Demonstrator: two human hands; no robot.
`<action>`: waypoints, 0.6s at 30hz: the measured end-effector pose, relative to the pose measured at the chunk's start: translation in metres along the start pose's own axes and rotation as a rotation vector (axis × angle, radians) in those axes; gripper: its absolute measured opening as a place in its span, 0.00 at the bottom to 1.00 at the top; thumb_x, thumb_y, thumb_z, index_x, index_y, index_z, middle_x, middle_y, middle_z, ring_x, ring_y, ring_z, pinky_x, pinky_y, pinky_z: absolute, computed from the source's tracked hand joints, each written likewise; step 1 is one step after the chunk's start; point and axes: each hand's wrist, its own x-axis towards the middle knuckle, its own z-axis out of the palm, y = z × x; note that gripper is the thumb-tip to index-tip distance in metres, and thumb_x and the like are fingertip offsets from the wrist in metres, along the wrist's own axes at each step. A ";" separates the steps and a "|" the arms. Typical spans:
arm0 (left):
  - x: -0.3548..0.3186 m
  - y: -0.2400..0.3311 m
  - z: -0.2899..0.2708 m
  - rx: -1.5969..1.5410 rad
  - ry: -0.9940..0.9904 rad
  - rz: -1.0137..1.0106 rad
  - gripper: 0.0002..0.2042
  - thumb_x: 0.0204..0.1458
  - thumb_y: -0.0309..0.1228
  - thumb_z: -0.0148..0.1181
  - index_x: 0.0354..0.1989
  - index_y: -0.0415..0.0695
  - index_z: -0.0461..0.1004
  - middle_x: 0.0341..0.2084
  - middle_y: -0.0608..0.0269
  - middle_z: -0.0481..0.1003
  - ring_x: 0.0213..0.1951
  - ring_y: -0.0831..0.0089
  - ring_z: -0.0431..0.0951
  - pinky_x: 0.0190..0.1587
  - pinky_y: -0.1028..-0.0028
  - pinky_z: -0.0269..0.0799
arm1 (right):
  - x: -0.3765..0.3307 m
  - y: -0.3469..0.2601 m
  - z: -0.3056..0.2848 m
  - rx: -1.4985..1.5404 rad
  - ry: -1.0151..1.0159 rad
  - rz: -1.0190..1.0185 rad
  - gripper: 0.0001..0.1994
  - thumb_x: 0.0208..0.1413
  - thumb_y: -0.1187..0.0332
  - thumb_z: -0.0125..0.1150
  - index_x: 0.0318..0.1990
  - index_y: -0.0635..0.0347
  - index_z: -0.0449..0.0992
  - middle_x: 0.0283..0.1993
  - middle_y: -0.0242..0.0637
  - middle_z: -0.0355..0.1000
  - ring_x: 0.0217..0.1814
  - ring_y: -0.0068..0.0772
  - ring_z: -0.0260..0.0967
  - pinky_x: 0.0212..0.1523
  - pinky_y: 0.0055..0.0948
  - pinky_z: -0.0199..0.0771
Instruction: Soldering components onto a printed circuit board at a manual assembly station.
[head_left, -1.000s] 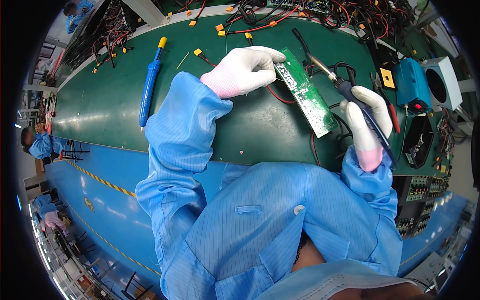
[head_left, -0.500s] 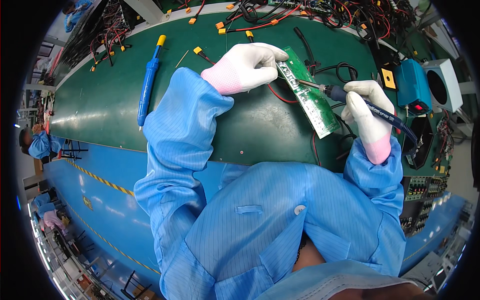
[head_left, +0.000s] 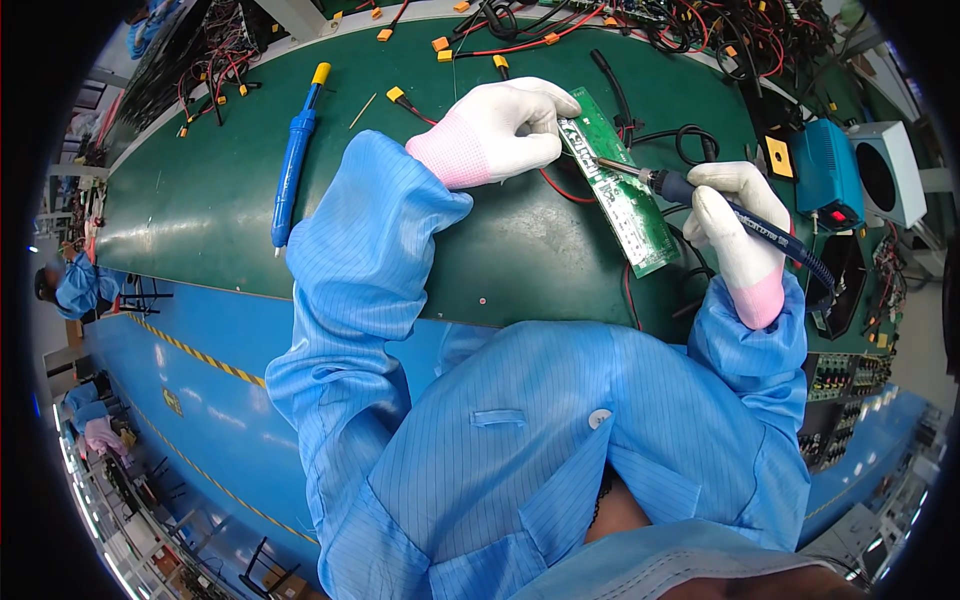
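A long green circuit board slants over the bench under both hands. My left hand, in a white glove with a pink cuff, pinches the board's upper left edge between thumb and fingers. In my gloved right hand is a soldering iron, gripped like a pen. Its metal tip touches or hovers just over the board's silvery soldered area; which of the two I cannot tell. A red and black lead with a yellow connector runs behind my left hand.
A blue desoldering pump lies left on the green bench. At the right stand a teal soldering station and a black tray. Tangled cables line the far edge. Another person sits far left.
Almost nothing differs. The left hand and the board have shifted very slightly in the picture, and the iron's tip stays over the same soldered area.
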 end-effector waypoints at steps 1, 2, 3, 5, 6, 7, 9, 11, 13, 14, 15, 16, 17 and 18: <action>0.000 0.000 0.001 0.009 0.005 0.013 0.04 0.47 0.22 0.56 0.22 0.39 0.71 0.49 0.52 0.72 0.44 0.66 0.73 0.40 0.75 0.68 | 0.000 0.000 0.000 0.000 0.000 -0.001 0.11 0.54 0.73 0.52 0.44 0.66 0.73 0.25 0.36 0.70 0.23 0.22 0.67 0.26 0.18 0.66; 0.000 0.000 0.001 0.008 0.005 0.013 0.04 0.47 0.22 0.56 0.22 0.39 0.71 0.49 0.52 0.72 0.44 0.66 0.73 0.40 0.75 0.68 | -0.001 0.000 0.000 -0.001 -0.001 0.000 0.11 0.54 0.73 0.52 0.44 0.66 0.73 0.25 0.36 0.70 0.23 0.22 0.67 0.26 0.18 0.66; 0.000 0.001 0.002 0.019 0.008 0.006 0.04 0.47 0.23 0.56 0.22 0.40 0.71 0.48 0.52 0.72 0.44 0.66 0.73 0.40 0.75 0.68 | -0.001 0.001 -0.001 -0.002 -0.009 -0.002 0.11 0.53 0.74 0.52 0.44 0.67 0.73 0.25 0.36 0.70 0.23 0.22 0.67 0.26 0.18 0.66; -0.001 0.003 0.004 0.041 0.015 -0.007 0.04 0.47 0.23 0.56 0.21 0.40 0.71 0.48 0.52 0.72 0.44 0.66 0.73 0.40 0.75 0.68 | -0.001 0.002 -0.002 -0.005 -0.027 -0.006 0.12 0.53 0.74 0.52 0.44 0.67 0.73 0.25 0.36 0.70 0.23 0.22 0.67 0.26 0.18 0.66; 0.000 0.003 0.004 0.052 0.018 -0.014 0.04 0.46 0.23 0.56 0.21 0.40 0.71 0.48 0.52 0.72 0.44 0.67 0.73 0.40 0.75 0.68 | -0.002 0.003 -0.003 -0.007 -0.036 -0.008 0.12 0.53 0.74 0.52 0.44 0.67 0.73 0.26 0.36 0.70 0.23 0.22 0.67 0.27 0.18 0.66; 0.000 0.004 0.005 0.049 0.020 -0.015 0.04 0.46 0.23 0.56 0.21 0.40 0.71 0.48 0.52 0.72 0.44 0.67 0.73 0.40 0.75 0.68 | -0.002 0.004 -0.003 -0.009 -0.038 -0.006 0.12 0.53 0.74 0.52 0.44 0.67 0.73 0.26 0.36 0.70 0.23 0.22 0.67 0.27 0.18 0.66; 0.002 0.007 0.006 0.074 0.011 -0.030 0.05 0.47 0.23 0.56 0.21 0.41 0.71 0.48 0.53 0.71 0.44 0.66 0.73 0.41 0.75 0.69 | -0.002 0.007 -0.005 0.011 -0.042 -0.014 0.12 0.53 0.74 0.51 0.44 0.67 0.73 0.26 0.37 0.70 0.23 0.23 0.67 0.27 0.18 0.66; 0.003 0.009 0.007 0.098 0.001 -0.045 0.05 0.47 0.23 0.56 0.21 0.41 0.71 0.48 0.53 0.71 0.45 0.66 0.73 0.41 0.75 0.69 | -0.002 0.010 -0.005 0.031 -0.045 -0.022 0.12 0.53 0.74 0.51 0.44 0.68 0.73 0.26 0.37 0.70 0.23 0.23 0.67 0.27 0.19 0.67; 0.004 0.011 0.007 0.102 0.001 -0.053 0.05 0.47 0.23 0.56 0.21 0.41 0.71 0.48 0.53 0.71 0.45 0.66 0.73 0.41 0.75 0.69 | -0.002 0.008 -0.005 0.025 -0.044 -0.013 0.12 0.53 0.74 0.51 0.44 0.68 0.73 0.26 0.37 0.70 0.23 0.23 0.67 0.27 0.19 0.67; 0.005 0.011 0.008 0.108 -0.001 -0.060 0.05 0.47 0.24 0.56 0.21 0.41 0.71 0.48 0.54 0.71 0.45 0.66 0.72 0.41 0.75 0.69 | -0.002 0.007 -0.005 0.020 -0.041 -0.005 0.12 0.53 0.74 0.51 0.44 0.68 0.73 0.27 0.37 0.70 0.23 0.23 0.67 0.27 0.19 0.67; 0.005 0.011 0.008 0.115 -0.002 -0.067 0.05 0.47 0.24 0.56 0.20 0.41 0.71 0.48 0.54 0.70 0.45 0.66 0.72 0.42 0.75 0.69 | -0.002 0.006 -0.005 0.015 -0.039 0.002 0.12 0.53 0.74 0.51 0.44 0.68 0.73 0.27 0.38 0.70 0.23 0.23 0.67 0.27 0.19 0.66; 0.005 0.012 0.008 0.122 -0.004 -0.074 0.05 0.47 0.24 0.56 0.20 0.41 0.71 0.48 0.54 0.70 0.45 0.66 0.72 0.42 0.75 0.69 | -0.002 0.006 -0.005 0.011 -0.036 0.009 0.12 0.53 0.74 0.51 0.44 0.68 0.73 0.27 0.38 0.70 0.23 0.23 0.66 0.27 0.19 0.66; 0.006 0.011 0.009 0.122 -0.003 -0.074 0.05 0.47 0.24 0.56 0.20 0.41 0.71 0.48 0.54 0.70 0.45 0.66 0.72 0.42 0.75 0.69 | -0.001 0.006 -0.006 0.011 -0.036 0.009 0.12 0.53 0.74 0.51 0.44 0.68 0.73 0.27 0.38 0.70 0.23 0.23 0.66 0.27 0.19 0.66; 0.006 0.011 0.009 0.128 -0.001 -0.069 0.05 0.47 0.24 0.56 0.20 0.41 0.71 0.48 0.54 0.70 0.45 0.66 0.72 0.42 0.75 0.69 | -0.001 0.006 -0.006 0.016 -0.035 0.002 0.12 0.53 0.74 0.51 0.44 0.68 0.73 0.27 0.38 0.70 0.23 0.23 0.66 0.27 0.19 0.66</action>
